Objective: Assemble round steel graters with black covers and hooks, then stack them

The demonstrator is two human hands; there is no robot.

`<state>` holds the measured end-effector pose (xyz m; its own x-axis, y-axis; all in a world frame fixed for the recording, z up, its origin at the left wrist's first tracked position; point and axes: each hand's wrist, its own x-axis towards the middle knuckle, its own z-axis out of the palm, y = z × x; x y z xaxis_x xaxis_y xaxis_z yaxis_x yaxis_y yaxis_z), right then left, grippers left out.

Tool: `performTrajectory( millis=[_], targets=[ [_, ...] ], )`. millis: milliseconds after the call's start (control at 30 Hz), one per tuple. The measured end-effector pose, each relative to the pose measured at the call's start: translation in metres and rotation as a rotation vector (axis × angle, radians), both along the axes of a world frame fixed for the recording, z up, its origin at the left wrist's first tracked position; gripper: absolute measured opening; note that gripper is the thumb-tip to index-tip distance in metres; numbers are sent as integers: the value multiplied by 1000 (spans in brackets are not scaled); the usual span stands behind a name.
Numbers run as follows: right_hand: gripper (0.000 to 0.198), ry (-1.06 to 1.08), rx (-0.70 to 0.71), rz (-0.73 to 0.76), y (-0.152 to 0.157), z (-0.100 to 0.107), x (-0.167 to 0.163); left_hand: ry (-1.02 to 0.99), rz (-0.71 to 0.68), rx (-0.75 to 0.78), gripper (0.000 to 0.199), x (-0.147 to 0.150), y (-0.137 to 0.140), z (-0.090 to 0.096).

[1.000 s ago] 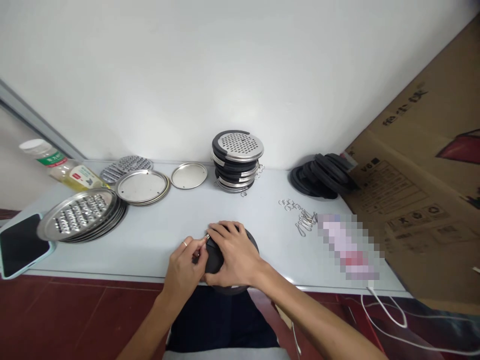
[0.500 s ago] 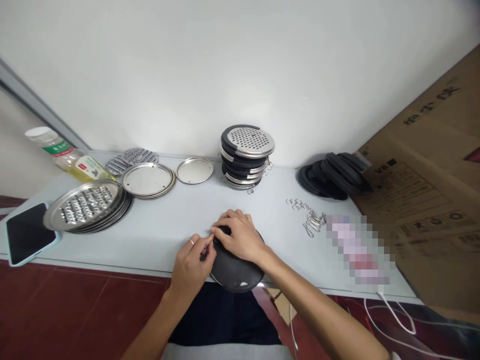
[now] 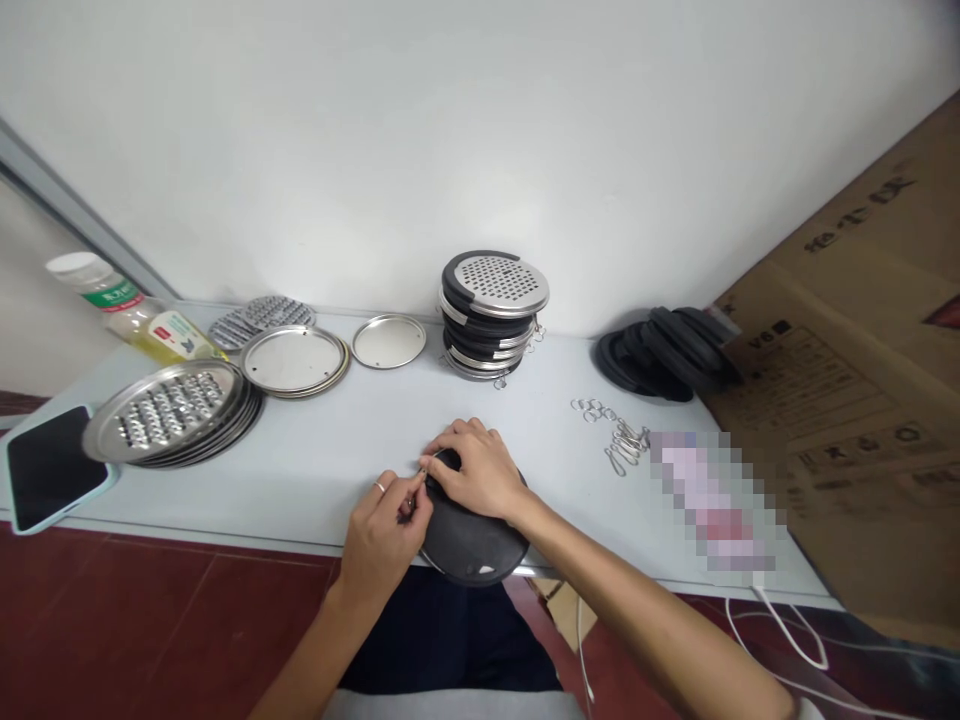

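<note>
A round black disc (image 3: 474,540) with a small pale spot near its front rim rests at the table's near edge, partly covered by my hands. My right hand (image 3: 480,468) grips it from above, fingers over the far side and thumb toward the left. At the disc's left rim, my left hand (image 3: 390,515), with a ring on one finger, is closed in a pinch against the right thumb. Whatever lies between those fingertips is too small to make out. Beyond the hands stands a stack of round graters (image 3: 501,285) with black rims.
On the left are a grater plate pile (image 3: 176,410), plain metal discs (image 3: 294,358), a bottle (image 3: 165,330) and a phone (image 3: 56,465). Black rims (image 3: 660,350), small rings (image 3: 592,408), metal clips (image 3: 624,447) and a cardboard box (image 3: 847,400) are at right.
Almost nothing differs. Both hands keep their place on the black disc, with only a slight shift of the left fingers and of the camera view.
</note>
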<state>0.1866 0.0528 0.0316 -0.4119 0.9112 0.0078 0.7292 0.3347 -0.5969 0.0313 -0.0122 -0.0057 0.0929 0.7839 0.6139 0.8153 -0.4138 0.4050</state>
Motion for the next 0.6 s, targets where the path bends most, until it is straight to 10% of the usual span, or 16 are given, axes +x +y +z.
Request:
performTrajectory(
  millis=[167, 467, 600],
  targets=[
    [35, 26, 37, 3, -6, 4, 4, 13, -7, -27, 11, -1, 0, -1],
    [129, -91, 146, 222, -39, 7, 31, 78, -29, -45, 29, -7, 1, -4],
    [130, -157, 153, 167, -44, 2, 29, 171, -89, -110, 33, -9, 3, 3]
  ],
)
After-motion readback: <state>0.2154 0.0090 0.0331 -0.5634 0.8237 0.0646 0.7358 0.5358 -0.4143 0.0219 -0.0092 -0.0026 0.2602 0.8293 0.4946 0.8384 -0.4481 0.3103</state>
